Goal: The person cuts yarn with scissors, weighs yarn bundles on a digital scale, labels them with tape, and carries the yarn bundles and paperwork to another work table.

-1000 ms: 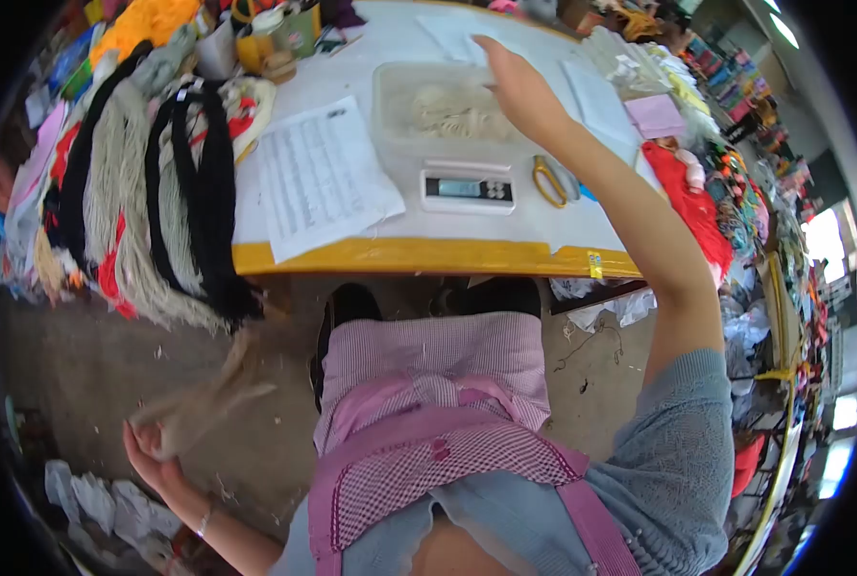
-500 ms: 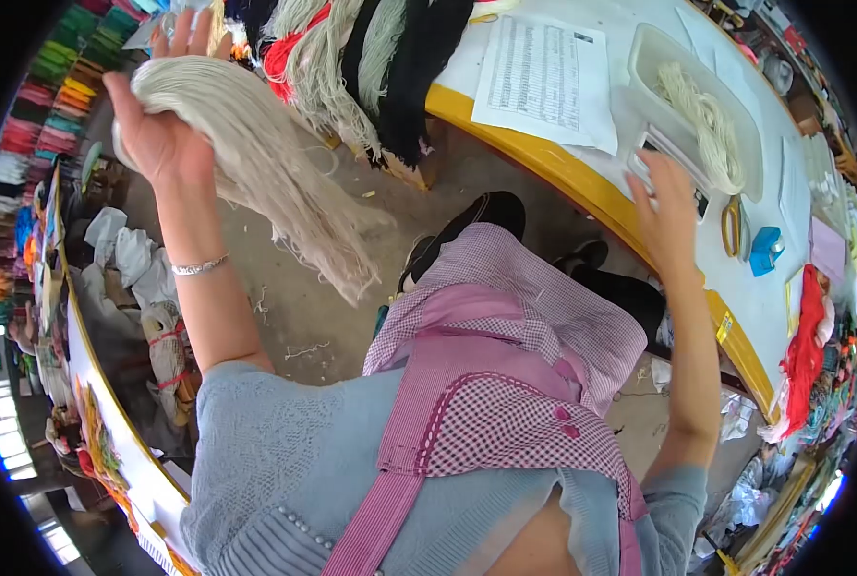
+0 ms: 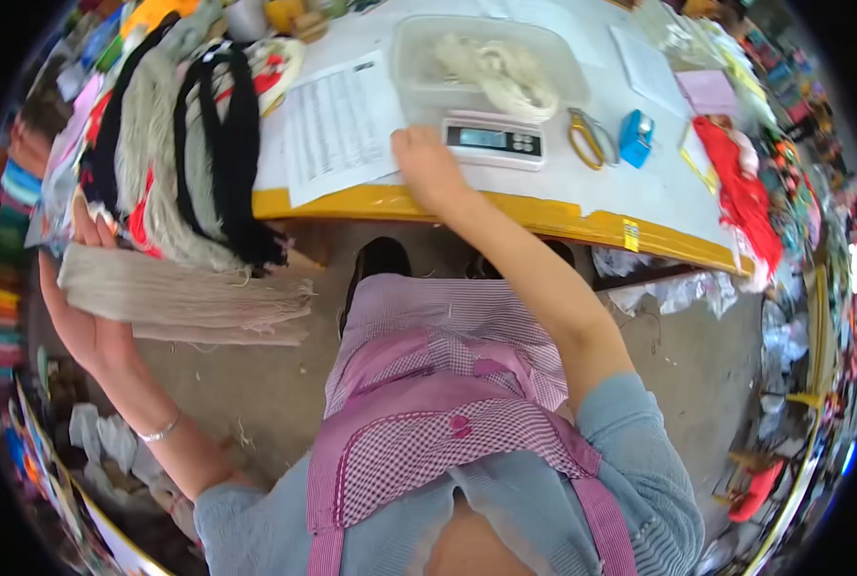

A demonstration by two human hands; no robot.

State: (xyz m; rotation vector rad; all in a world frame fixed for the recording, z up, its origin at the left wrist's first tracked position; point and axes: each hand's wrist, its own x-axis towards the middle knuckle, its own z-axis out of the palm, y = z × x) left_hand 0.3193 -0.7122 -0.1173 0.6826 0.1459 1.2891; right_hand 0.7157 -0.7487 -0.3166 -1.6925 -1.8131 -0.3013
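A digital scale (image 3: 494, 144) sits on the counter (image 3: 543, 197). Well to its left, the left hand (image 3: 94, 331) grips a beige yarn skein (image 3: 188, 288). Just left of the scale, the right hand (image 3: 430, 171) has curled fingers; whether its grip holds anything cannot be told. Behind the scale, a plastic tub (image 3: 414, 67) contains a cream yarn skein (image 3: 510, 77).

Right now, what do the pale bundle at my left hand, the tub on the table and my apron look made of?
Pale bundle: matte yarn, judging by its loose strands; wool, cotton or synthetic, I can't tell. Tub: probably plastic, smooth and translucent, with rounded corners. Apron: apparently matte woven cloth, pink checks with soft folds.
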